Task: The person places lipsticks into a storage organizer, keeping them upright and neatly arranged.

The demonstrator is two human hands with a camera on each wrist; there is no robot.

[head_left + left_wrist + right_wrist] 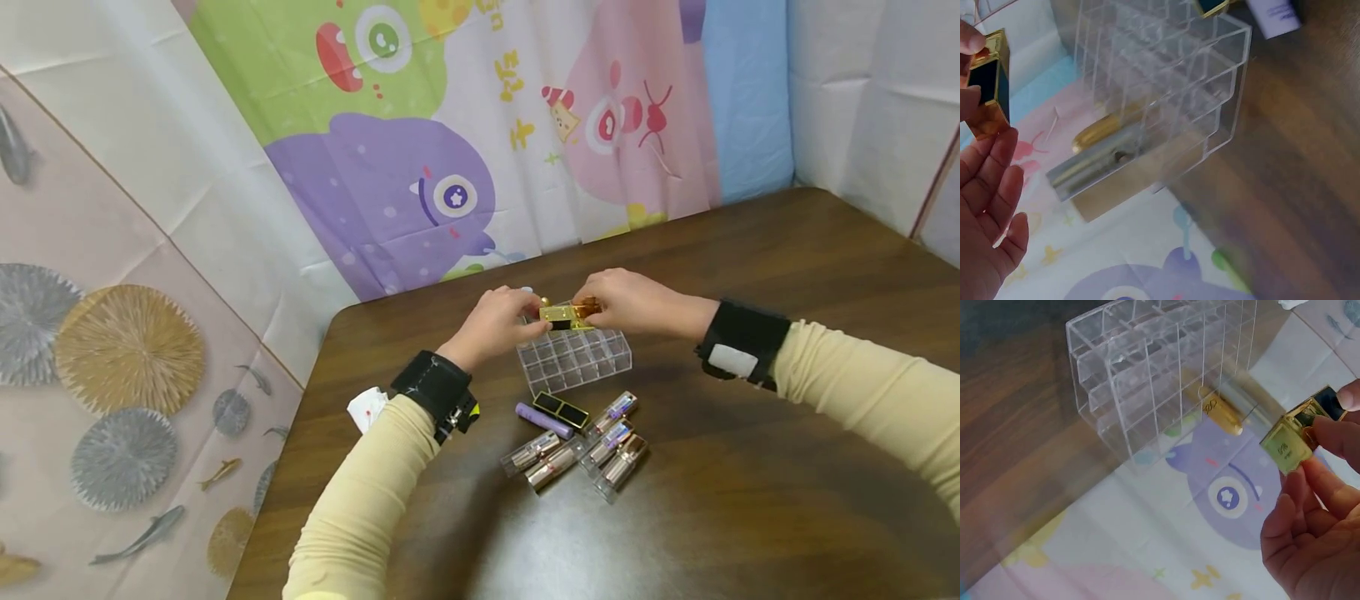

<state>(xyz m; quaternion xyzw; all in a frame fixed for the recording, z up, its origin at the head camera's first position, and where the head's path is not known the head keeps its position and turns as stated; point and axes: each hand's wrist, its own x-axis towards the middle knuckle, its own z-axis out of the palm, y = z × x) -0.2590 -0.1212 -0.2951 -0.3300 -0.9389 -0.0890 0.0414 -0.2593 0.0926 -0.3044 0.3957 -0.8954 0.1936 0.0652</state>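
A small dark marking on the end of the gold-and-black tube [558, 316] shows in the right wrist view, too fine to read surely; script on a gold tube [1225, 419] at the clear organizer's far side is likewise illegible. The lilac tube [543, 420] carries dark print, seen only in part in the left wrist view, and yellow characters [508, 79] run down the cartoon-printed cloth [450, 196] behind the table [750, 467]. Both hands are together on the gold-and-black tube, the left hand [498, 321] pinching one end and the right hand [630, 300] the other, above the far edge of the clear organizer [576, 360]. In front of the organizer lie seven tubes: one black-and-gold tube [560, 411], the lilac one, and five clear-capped lipsticks [555, 465]. Beside the gold tube at the far side is one greyish tube [1094, 165]; whether both stand in compartments is hard to tell. The hands hide part of that far edge in the head view. One crumpled white tissue [367, 408] with red marks lies beside the left sleeve [367, 500].
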